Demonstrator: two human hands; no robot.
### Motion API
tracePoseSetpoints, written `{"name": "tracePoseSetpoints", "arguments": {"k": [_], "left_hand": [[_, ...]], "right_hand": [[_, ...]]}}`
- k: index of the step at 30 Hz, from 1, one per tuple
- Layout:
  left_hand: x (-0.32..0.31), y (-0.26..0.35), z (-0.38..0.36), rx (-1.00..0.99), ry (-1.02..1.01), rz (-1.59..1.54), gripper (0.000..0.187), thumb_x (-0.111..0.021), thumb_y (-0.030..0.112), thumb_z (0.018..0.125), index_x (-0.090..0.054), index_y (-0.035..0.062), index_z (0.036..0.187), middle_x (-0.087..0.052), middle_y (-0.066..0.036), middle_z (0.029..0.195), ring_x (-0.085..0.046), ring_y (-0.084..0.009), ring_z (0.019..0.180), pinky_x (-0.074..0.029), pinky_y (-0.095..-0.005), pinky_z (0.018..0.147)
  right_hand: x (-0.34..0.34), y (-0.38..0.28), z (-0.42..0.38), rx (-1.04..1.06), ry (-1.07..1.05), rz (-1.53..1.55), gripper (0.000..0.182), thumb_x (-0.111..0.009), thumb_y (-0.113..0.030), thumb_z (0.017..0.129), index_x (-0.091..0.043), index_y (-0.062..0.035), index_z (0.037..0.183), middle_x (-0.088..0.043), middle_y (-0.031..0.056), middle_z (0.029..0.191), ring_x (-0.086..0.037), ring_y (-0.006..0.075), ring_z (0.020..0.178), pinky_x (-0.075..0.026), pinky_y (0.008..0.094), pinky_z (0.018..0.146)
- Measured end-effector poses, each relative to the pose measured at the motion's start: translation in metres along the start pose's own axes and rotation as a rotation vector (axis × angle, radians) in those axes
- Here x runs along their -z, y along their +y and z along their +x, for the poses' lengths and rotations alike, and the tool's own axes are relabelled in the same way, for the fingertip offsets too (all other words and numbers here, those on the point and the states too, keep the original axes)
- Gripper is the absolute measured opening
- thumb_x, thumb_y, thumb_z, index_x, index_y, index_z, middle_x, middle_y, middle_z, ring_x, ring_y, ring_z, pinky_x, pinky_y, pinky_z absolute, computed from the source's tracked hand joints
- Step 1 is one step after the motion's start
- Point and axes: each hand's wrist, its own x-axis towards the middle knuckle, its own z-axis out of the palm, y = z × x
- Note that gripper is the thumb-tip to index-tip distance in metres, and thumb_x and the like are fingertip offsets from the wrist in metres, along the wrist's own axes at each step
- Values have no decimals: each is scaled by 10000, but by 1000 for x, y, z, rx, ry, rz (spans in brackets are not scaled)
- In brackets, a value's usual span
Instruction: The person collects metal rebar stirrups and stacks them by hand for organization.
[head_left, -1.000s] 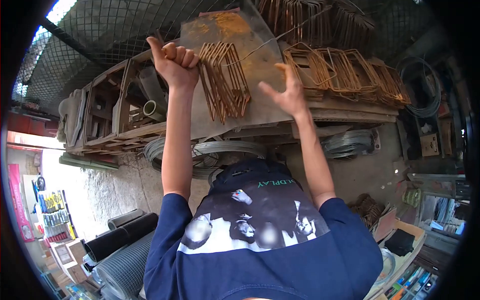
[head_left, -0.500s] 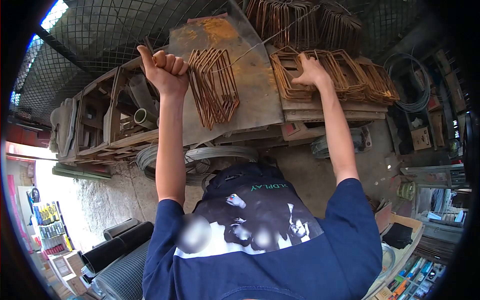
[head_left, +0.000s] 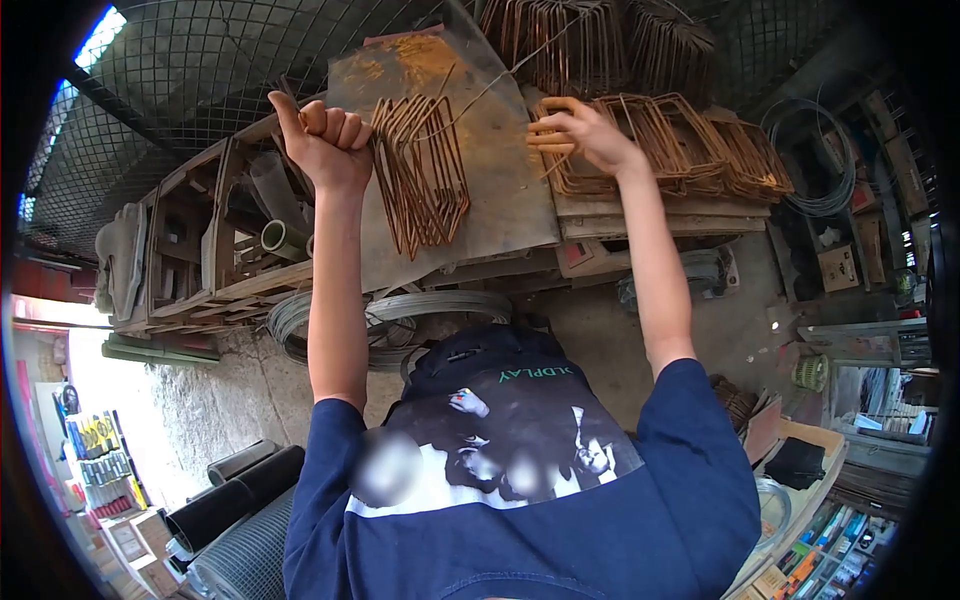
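Observation:
Rusty bent-steel rebar stirrups (head_left: 425, 185) hang in a bundle from my left hand (head_left: 328, 145), which is closed in a fist at their upper left side with the thumb pointing up. My right hand (head_left: 590, 138) is open, its fingers stretched out to the left over the left end of a row of more rectangular stirrups (head_left: 670, 140). That row lies on a wooden board (head_left: 650, 208). Under the hanging bundle is a grey metal sheet (head_left: 510, 205) with orange rust powder at its far end.
More rusty stirrups (head_left: 555, 50) hang at the back against wire mesh (head_left: 230, 60). A wooden shelf frame (head_left: 225, 225) stands at the left. Coils of grey wire (head_left: 440, 305) lie below the bench, and another wire coil (head_left: 820, 165) hangs at the right.
My right hand has moved left across the stirrup row, its fingers now stretched toward the metal sheet. My left hand keeps its grip on the bundle; the view has shifted slightly.

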Motion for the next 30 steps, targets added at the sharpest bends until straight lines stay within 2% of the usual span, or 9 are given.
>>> {"name": "tracePoseSetpoints", "arguments": {"k": [2, 3, 9, 12, 16, 18, 22, 28, 30], "left_hand": [[2, 0, 1, 1, -14, 7, 632, -363, 609, 905, -126, 178, 507, -66, 58, 460, -33, -89, 429, -49, -268, 403], [3, 1, 1, 6, -25, 14, 636, -364, 619, 899, -122, 178, 510, -58, 56, 466, -32, -93, 435, -49, -272, 414], [3, 1, 0, -13, -39, 1, 628, -357, 601, 911, -133, 180, 502, -74, 59, 454, -34, -90, 425, -49, -263, 392], [2, 2, -1, -15, -43, 11, 629, -355, 604, 910, -132, 179, 503, -72, 58, 457, -34, -90, 428, -49, -265, 393], [3, 3, -2, -12, -46, 22, 631, -356, 607, 908, -131, 178, 504, -70, 58, 458, -33, -90, 430, -51, -267, 395], [3, 4, -2, -9, -40, 23, 632, -356, 608, 907, -131, 178, 503, -71, 57, 458, -33, -90, 431, -52, -267, 396], [5, 6, -2, -22, -9, 13, 626, -351, 606, 910, -128, 179, 510, -67, 59, 464, -34, -88, 432, -53, -268, 401], [5, 9, 1, -16, -10, 4, 627, -340, 601, 915, -130, 178, 504, -74, 59, 453, -39, -86, 421, -59, -263, 393], [8, 9, -1, -25, -21, 20, 625, -336, 597, 919, -130, 177, 504, -73, 59, 452, -37, -86, 420, -59, -263, 393]], "right_hand": [[-10, 9, 14, -99, 346, -664, 689, -633, -319, 832, -304, 10, 1340, -531, 238, 1192, -553, 293, 1088, -465, 382, 899], [-16, 12, 16, -67, 385, -814, 666, -648, -329, 817, -347, -4, 1315, -530, 233, 1193, -557, 295, 1079, -450, 382, 914], [-42, 41, 41, 73, 113, -1341, 846, -711, -434, 723, -311, -21, 1343, -341, 210, 1378, -323, 309, 1300, -321, 402, 1061], [-42, 44, 62, 144, 113, -1521, 945, -738, -480, 675, -276, -29, 1365, -280, 193, 1417, -241, 305, 1340, -260, 395, 1103], [-24, 40, 92, 209, -11, -1513, 1001, -770, -501, 625, -281, -39, 1366, -316, 186, 1404, -285, 315, 1319, -289, 388, 1083], [-16, 34, 101, -110, -216, -1328, 1055, -805, -496, 572, -279, -51, 1370, -362, 187, 1376, -342, 328, 1283, -324, 396, 1054], [-8, 38, 108, 12, -254, -1268, 1018, -828, -442, 558, -311, -51, 1344, -447, 207, 1300, -425, 332, 1217, -373, 404, 1000], [-15, 31, 85, 165, -41, -1240, 961, -818, -385, 589, -318, -47, 1336, -481, 239, 1240, -477, 343, 1163, -402, 424, 966], [-17, 15, 62, 96, 178, -953, 945, -812, -415, 608, -326, -69, 1340, -485, 237, 1235, -489, 337, 1149, -431, 436, 945]]}}
